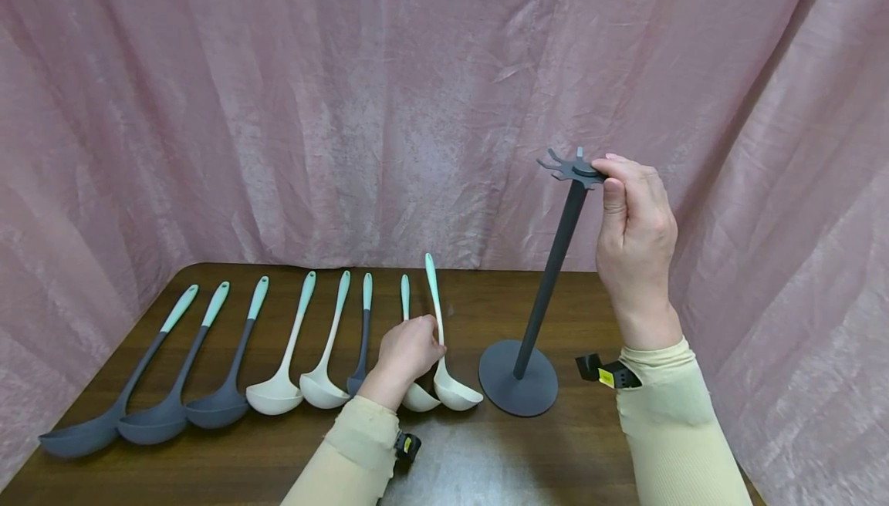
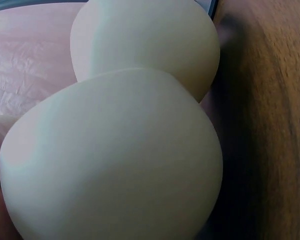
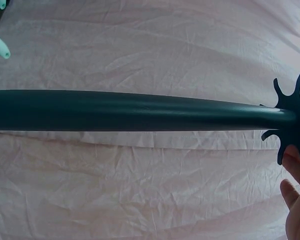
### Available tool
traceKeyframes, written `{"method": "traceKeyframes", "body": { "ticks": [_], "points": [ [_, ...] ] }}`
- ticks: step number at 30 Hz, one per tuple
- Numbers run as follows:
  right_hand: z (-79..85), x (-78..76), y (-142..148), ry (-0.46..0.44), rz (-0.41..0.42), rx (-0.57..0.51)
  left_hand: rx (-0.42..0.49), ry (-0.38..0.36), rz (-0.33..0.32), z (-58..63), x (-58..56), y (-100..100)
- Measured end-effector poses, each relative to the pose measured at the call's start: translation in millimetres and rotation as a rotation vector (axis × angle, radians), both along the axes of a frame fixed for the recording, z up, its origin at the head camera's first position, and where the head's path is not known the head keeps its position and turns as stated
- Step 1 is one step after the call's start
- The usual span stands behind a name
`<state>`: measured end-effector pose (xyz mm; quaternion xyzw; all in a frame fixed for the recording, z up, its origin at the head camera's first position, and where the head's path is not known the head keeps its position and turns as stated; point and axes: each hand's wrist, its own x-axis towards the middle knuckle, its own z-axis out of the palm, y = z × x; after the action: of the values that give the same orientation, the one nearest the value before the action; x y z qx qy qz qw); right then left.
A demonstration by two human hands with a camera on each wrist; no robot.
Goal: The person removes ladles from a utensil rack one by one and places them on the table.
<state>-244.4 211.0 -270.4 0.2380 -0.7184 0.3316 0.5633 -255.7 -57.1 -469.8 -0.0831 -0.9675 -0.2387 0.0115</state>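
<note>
- A person's right hand (image 1: 635, 220) pinches the slotted top disc (image 1: 573, 169) of a dark grey utensil stand (image 1: 549, 282), fingers and thumb closed on the disc's edge; the stand's round base (image 1: 518, 377) sits on the brown wooden table (image 1: 590, 444), the pole leaning slightly.
- The left hand (image 1: 406, 352) is curled around the handle of a cream ladle (image 1: 444, 344), the one nearest the stand, with its mint-tipped end raised above the rest of the row.
- Seven more ladles lie side by side to the left: three dark grey ones (image 1: 167, 382), two large cream ones (image 1: 292, 367), a small dark one (image 1: 363, 336) and a small cream one (image 1: 410, 367) (partly hidden by the hand).
- The left wrist view is filled by two cream ladle bowls (image 2: 120, 165) close up.
- The stand's slots all appear empty, so no ladle hangs yet; judging by that, the hanging work is at its very start, with all eight ladles left.
- A pink curtain (image 1: 347, 105) backs the table.
</note>
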Motion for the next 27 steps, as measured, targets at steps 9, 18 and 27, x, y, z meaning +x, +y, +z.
{"method": "traceKeyframes", "body": {
  "ticks": [9,18,27],
  "points": [
    [0.5,1.3,-0.2,-0.004,0.0,0.001,0.036,0.034,-0.035,-15.3,-8.0,-6.1],
    [0.8,2.7,0.6,-0.007,-0.01,0.003,0.053,-0.078,-0.046,-2.9,1.7,-2.5],
    [0.4,3.0,-0.6,-0.005,-0.004,0.007,0.017,-0.098,-0.05,-3.2,3.9,-3.3]
  ]
}}
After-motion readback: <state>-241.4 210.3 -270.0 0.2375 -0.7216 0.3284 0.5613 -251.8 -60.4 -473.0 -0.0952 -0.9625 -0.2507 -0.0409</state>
